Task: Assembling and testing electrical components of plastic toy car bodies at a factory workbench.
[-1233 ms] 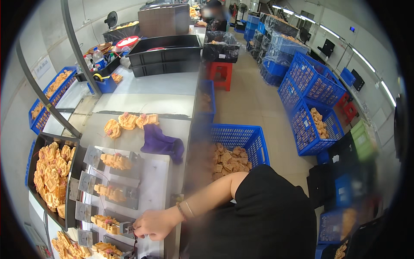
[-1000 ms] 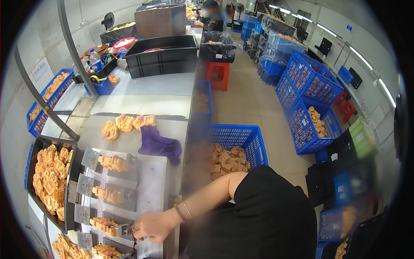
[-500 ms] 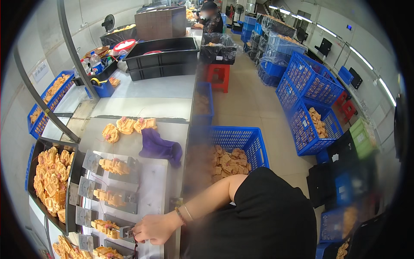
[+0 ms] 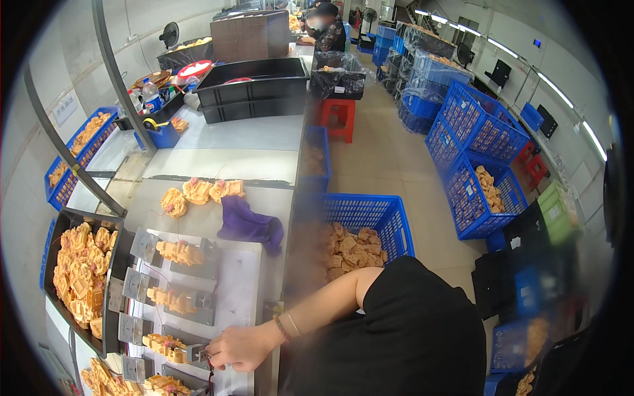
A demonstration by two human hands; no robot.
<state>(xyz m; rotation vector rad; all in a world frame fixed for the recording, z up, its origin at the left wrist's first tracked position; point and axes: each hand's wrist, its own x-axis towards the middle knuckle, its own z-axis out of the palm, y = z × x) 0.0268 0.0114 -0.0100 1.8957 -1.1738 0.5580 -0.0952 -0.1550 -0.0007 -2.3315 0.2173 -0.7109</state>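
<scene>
My right hand (image 4: 239,348) reaches in from the right, a bracelet and a bangle on its wrist. Its fingers are bent and closed at the small grey metal clamp (image 4: 197,353) on the right end of a fixture. That fixture carries a yellowish moulded plastic part (image 4: 165,346), and a dark wire hangs by my fingertips. Three more like it stand in the same row, holding parts such as this upper one (image 4: 179,252), this middle one (image 4: 172,300) and the lowest (image 4: 168,385). My left hand is out of view.
A black bin (image 4: 113,284) heaped with yellowish parts stands left of the fixtures. Beyond them lie a purple cloth (image 4: 251,224) and loose parts (image 4: 197,191). A blue crate (image 4: 403,224) of parts sits right of the bench. Another person (image 4: 328,33) works at the far end.
The view has shifted slightly, so the bench appears a little further right. My right hand stays at the same clamp, with little visible change in its fingers.
</scene>
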